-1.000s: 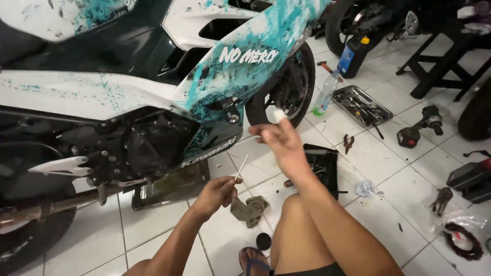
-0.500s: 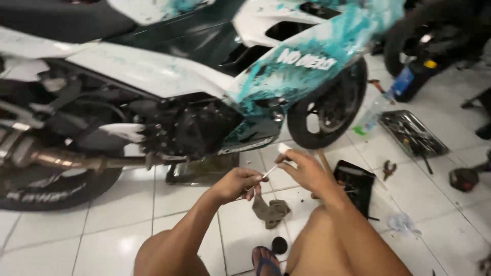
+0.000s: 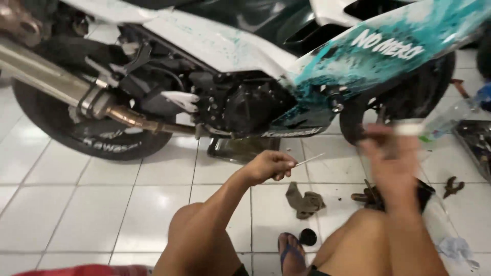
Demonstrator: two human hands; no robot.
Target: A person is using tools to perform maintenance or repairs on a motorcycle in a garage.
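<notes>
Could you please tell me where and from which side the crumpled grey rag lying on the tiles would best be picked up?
Probably from above, pinching the raised fold at the top of the grey rag. It lies loose and bunched on the white tiled floor, with bare tile around it. The left hand, holding a thin stick, is nearest; it lies just below that hand.

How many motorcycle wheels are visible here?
2: the rear wheel at left behind the exhaust pipe, and the front wheel at right, mostly hidden by the teal fairing.
</notes>
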